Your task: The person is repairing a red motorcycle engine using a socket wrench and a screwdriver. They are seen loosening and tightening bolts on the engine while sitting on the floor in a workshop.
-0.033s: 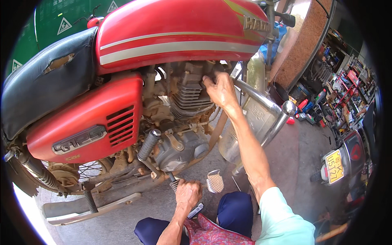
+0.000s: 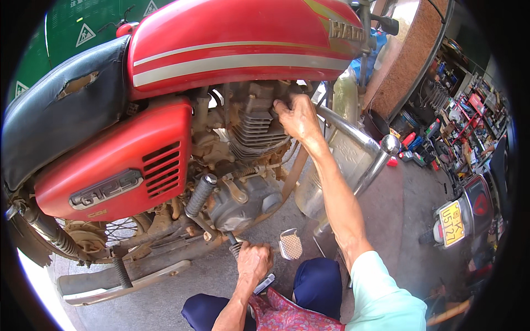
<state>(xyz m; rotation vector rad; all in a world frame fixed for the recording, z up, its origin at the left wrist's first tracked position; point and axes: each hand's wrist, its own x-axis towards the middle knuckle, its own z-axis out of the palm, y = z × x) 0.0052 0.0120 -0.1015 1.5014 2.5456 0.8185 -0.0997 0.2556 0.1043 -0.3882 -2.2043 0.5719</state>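
A red motorcycle stands before me, its engine [image 2: 256, 135] dusty and finned. My right hand [image 2: 298, 118] reaches up to the front side of the engine's top, below the red fuel tank [image 2: 237, 44]. Its fingers are curled in; whatever they hold there is hidden. Low down, my left hand [image 2: 255, 261] is closed around the ribbed black footpeg [image 2: 236, 249]. Just right of that hand is a pedal [image 2: 291, 245] with a patterned pad. The kick-start lever [image 2: 201, 196] sticks up beside the round engine cover [image 2: 245, 204].
A chrome crash bar [image 2: 372, 163] juts out right of my right forearm. The exhaust pipe [image 2: 124, 276] runs low at the left. Tools and parts [image 2: 469, 118] clutter the far right, near another vehicle's rear end [image 2: 469, 212]. A green wall [image 2: 66, 36] stands behind.
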